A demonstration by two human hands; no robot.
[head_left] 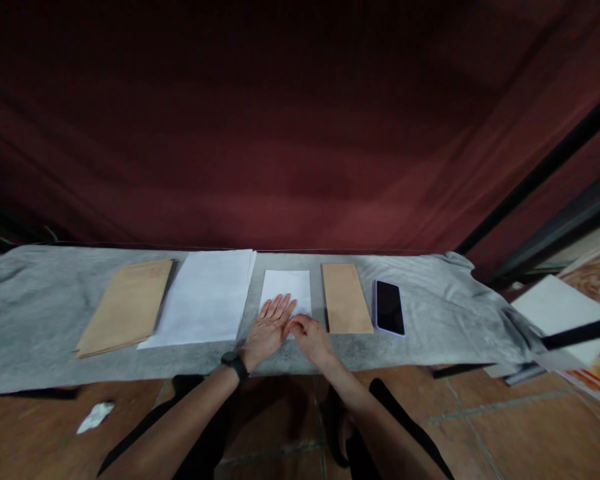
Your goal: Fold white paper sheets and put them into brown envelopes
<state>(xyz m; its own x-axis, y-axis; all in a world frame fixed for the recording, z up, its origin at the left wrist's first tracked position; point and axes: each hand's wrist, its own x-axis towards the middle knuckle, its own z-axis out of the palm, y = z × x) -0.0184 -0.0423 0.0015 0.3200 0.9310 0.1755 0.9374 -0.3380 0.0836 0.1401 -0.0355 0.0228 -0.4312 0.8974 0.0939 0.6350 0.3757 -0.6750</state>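
The left hand (267, 331) lies with its grip apart, fingers spread over the small white sheet (286, 283), which sits at 12 o'clock. The right hand (309, 337) curls at the sheet's near edge; I cannot tell whether its grip is clamped on paper. At 2 o'clock lies a brown envelope (347, 298); near 3, a phone (390, 307). Large white paper (200, 297) and brown envelopes (125, 307) lie towards 9 on the grey-covered bench (445, 317).

With the small sheet (286, 285) as centre, reach is bounded at 12 o'clock by the red backdrop (290, 153); surface passage is hindered at 9 by large paper (203, 297), at 3 by an envelope (347, 300) and phone (389, 307), beyond which room is left.
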